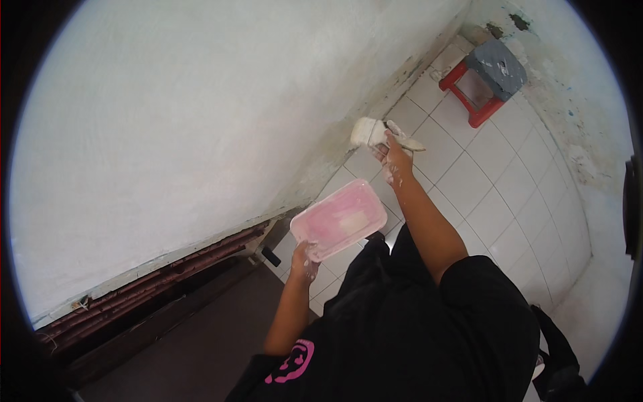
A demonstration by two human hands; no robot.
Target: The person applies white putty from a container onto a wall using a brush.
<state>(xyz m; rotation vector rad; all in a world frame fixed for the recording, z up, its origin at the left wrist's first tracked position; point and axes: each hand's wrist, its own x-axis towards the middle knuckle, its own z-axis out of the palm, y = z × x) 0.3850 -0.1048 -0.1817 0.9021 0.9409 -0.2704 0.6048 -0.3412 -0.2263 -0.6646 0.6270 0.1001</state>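
Note:
My left hand (305, 262) is closed on the near left corner of a shallow pink paint tray (345, 208). The tray has a pale rim and whitish smears inside. Ahead of it and to the right, my right hand (395, 157) grips a wide paintbrush (367, 132) coated in white paint. Its bristle end points left toward the lower part of the whitish wall (187, 114), and I cannot tell whether it touches. The handle sticks out to the right of my fingers. White paint is smeared on both hands.
A red plastic stool (477, 119) with a paint-spotted grey top stands at the far right corner. White tiles (462, 177) cover the floor. The right wall (569, 87) has peeling patches. At lower left, a dark reddish-brown ledge (161, 278) runs under the wall.

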